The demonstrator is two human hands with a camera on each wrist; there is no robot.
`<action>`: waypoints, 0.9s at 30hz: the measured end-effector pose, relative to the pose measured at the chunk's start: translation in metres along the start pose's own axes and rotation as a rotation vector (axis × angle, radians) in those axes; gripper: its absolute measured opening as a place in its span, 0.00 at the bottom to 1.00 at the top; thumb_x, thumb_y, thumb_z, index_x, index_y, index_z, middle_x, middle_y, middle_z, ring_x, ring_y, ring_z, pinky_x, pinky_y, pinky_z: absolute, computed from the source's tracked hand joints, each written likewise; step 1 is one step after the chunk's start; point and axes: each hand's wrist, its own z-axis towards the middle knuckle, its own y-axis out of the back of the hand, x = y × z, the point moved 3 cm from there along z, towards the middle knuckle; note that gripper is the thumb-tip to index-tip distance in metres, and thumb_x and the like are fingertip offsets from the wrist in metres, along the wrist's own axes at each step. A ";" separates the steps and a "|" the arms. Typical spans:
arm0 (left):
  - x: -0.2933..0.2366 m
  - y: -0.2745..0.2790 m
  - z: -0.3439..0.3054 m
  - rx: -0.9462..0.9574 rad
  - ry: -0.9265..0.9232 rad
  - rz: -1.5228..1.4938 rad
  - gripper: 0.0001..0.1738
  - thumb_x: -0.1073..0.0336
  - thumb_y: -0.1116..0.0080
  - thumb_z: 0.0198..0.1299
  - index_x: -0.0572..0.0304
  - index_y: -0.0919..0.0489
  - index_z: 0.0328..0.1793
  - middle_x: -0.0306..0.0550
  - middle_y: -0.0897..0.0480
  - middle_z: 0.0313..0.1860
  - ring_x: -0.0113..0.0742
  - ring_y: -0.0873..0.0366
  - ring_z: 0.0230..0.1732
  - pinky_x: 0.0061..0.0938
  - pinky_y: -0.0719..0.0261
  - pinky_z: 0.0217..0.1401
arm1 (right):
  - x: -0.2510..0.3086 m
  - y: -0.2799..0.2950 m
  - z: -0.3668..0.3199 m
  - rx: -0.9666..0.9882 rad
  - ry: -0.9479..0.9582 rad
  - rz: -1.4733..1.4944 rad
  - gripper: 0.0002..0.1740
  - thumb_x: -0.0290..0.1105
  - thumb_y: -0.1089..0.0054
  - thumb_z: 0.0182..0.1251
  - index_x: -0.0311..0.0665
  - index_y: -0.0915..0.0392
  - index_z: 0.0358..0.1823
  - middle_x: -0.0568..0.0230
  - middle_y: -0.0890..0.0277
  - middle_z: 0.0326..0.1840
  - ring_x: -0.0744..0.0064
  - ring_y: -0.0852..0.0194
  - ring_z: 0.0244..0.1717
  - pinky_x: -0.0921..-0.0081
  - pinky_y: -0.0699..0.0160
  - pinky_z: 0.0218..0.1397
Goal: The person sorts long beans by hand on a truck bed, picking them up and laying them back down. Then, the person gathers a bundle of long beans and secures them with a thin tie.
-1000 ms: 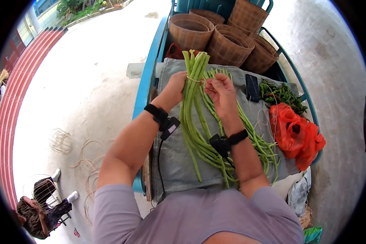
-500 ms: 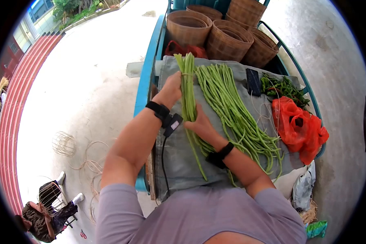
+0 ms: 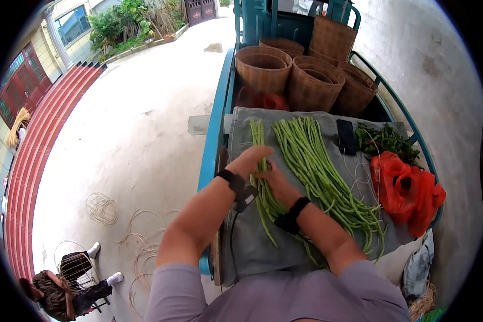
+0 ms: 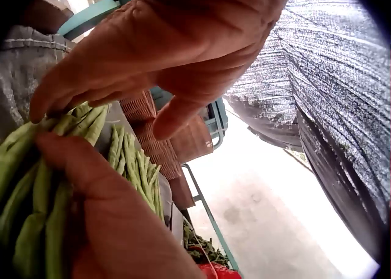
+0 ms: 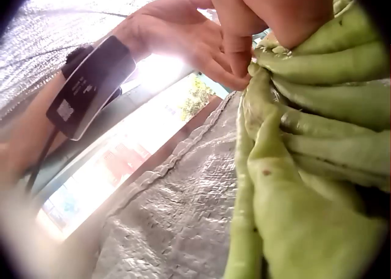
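A slim bundle of long green beans (image 3: 257,133) lies lengthwise on a grey cloth (image 3: 247,247). My left hand (image 3: 250,162) reaches over it from the left. In the left wrist view its fingers are fairly straight, fingertips right at the beans, with the thumb held apart. My right hand (image 3: 276,181) grips the bundle from the right. In the right wrist view, the curled fingers (image 5: 235,32) of my right hand press on the bean pods (image 5: 330,102). Just to the right, a wider pile of long beans (image 3: 311,155) is spread over the cloth.
Woven baskets (image 3: 263,70) stand behind the cloth in the blue cart (image 3: 216,129). A dark phone (image 3: 346,137), green peppers (image 3: 386,140) and a red plastic bag (image 3: 405,188) lie right. Another person (image 3: 56,292) sits at lower left near wire-like coils (image 3: 145,247).
The bundle was held up with its tied band pinched by my right hand; it has come down onto the cloth. My left hand has slid down along it, close to my right hand.
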 end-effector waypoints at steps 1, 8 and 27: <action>-0.004 -0.001 0.002 0.042 -0.003 0.016 0.25 0.72 0.38 0.46 0.59 0.23 0.55 0.57 0.19 0.47 0.59 0.24 0.52 0.40 0.24 0.54 | -0.004 0.003 0.003 0.014 0.026 -0.027 0.31 0.20 0.39 0.57 0.35 0.36 0.63 0.62 0.26 0.45 0.71 0.25 0.40 0.73 0.24 0.40; 0.027 -0.063 0.028 0.684 0.432 0.319 0.26 0.46 0.59 0.67 0.60 0.20 0.49 0.54 0.17 0.44 0.59 0.23 0.53 0.58 0.49 0.70 | -0.041 0.022 0.040 -0.009 0.359 -0.482 0.21 0.22 0.41 0.60 0.35 0.29 0.57 0.60 0.25 0.49 0.68 0.24 0.47 0.70 0.25 0.42; -0.020 -0.010 0.030 -0.032 0.593 -0.077 0.15 0.63 0.46 0.55 0.61 0.18 0.45 0.58 0.18 0.43 0.52 0.21 0.49 0.49 0.24 0.53 | 0.035 0.069 -0.002 -0.543 0.378 -2.056 0.22 0.38 0.35 0.52 0.39 0.27 0.47 0.57 0.27 0.42 0.52 0.27 0.47 0.57 0.29 0.48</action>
